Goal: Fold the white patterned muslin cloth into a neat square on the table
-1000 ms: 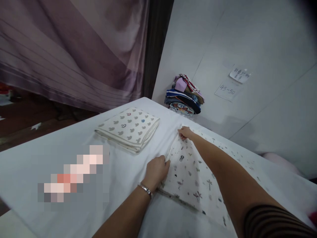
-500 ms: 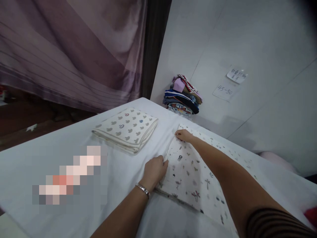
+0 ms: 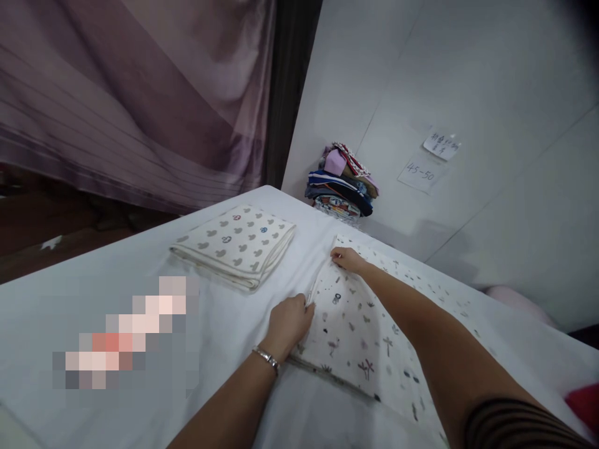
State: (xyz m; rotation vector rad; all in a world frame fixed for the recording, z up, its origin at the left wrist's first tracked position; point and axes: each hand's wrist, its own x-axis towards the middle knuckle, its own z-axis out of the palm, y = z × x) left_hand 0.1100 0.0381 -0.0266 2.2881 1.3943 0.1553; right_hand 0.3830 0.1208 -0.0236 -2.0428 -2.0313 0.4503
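A white blanket [image 3: 355, 330] printed with small palm trees, flamingos and other figures lies partly folded on the white-covered table. My left hand [image 3: 291, 321], a bracelet on its wrist, pinches the blanket's left edge near its middle. Farther back, my right hand [image 3: 347, 258] grips the same edge, close to the far corner. Between the two hands the edge is slightly raised. To the left lies a folded blanket [image 3: 238, 243] with grey mushroom-like shapes, touched by neither hand.
A stack of folded clothes [image 3: 344, 181] stands at the table's far edge by the wall. Two handwritten paper signs [image 3: 440, 143] hang on the wall. A purple curtain [image 3: 140, 93] hangs behind at left. A pixelated patch covers the table's [image 3: 262, 194] left part. A red thing [image 3: 583, 402] shows at right.
Both hands keep their hold on the blanket's edge in nearly the same places. The whole view has shifted slightly; nothing else has visibly moved.
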